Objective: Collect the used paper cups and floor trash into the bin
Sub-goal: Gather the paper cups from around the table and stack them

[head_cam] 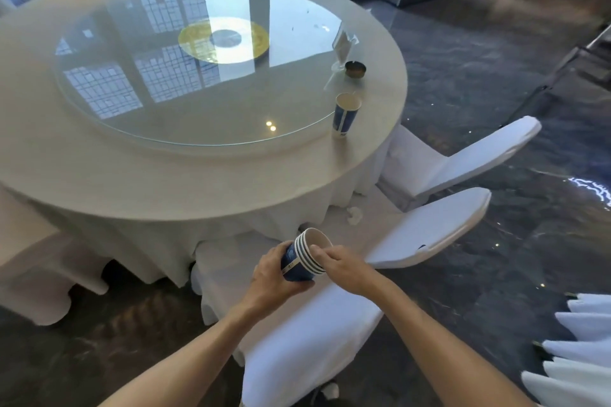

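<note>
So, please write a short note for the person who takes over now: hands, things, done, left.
Left hand grips the stack of nested cups around its body.
Right hand pinches the stack's rim.
One paper cup stands on the round table, near an ashtray.
Crumpled paper lies on the floor under the table edge.
No bin in view.
Left: that cup, the floor paper, then binning.

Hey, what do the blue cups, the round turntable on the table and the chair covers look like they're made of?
Stack of cups in both hands: likely paper, white inside, printed blue outside, thin rolled rims.
Single cup on the table: same look.
Turntable: clear glass, glossy; it mirrors the windows and the tabletop shows through.
Chair covers: white fabric, matte, draped in soft folds.
</note>
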`<state>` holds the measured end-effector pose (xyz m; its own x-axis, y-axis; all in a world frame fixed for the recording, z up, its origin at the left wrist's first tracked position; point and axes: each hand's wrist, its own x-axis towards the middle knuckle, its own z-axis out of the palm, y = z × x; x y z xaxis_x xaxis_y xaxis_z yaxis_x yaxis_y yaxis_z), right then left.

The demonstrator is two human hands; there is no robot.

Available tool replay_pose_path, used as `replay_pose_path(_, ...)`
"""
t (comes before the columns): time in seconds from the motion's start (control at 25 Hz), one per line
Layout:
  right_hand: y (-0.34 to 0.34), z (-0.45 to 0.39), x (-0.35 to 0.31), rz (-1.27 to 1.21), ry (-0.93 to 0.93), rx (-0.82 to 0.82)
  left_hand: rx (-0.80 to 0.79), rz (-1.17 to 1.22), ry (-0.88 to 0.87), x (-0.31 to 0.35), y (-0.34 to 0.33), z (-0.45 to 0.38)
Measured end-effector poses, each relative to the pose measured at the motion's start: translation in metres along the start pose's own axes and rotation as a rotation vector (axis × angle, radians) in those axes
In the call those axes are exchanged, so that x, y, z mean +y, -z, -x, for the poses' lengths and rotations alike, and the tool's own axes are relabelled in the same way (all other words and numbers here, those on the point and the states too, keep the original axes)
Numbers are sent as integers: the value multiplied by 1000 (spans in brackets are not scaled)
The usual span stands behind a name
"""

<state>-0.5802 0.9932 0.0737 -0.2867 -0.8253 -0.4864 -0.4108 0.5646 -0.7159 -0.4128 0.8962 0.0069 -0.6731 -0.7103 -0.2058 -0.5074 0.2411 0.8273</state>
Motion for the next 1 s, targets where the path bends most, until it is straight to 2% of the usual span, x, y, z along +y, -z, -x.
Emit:
replay_pose_path(0.12, 16, 14, 16, -66, -69, -148, -46, -46, -3, 22, -20, 6)
replay_pose_path(0.2, 34, 19, 29, -85, -49, -180, -57, -40, 1, 36, -37, 4)
replay_pose_path(0.36, 80, 23, 64, -141, 42, -57, 6, -17, 67, 66, -78, -8)
replay_pose_path(0.52, 130, 30, 97, -96, 98, -170, 86, 5, 90, 116, -127, -19)
replay_pose_path(0.64, 160, 24, 114, -53, 194, -172, 145, -27, 128, 143, -151, -29)
replay_pose_path(0.84, 201, -24, 127, -79, 273, -186, 199, -52, 221, 147, -162, -66)
replay_pose_path(1.0, 232, -76, 134, -57, 211, -126, 218, -11, 308, 131, -172, -120)
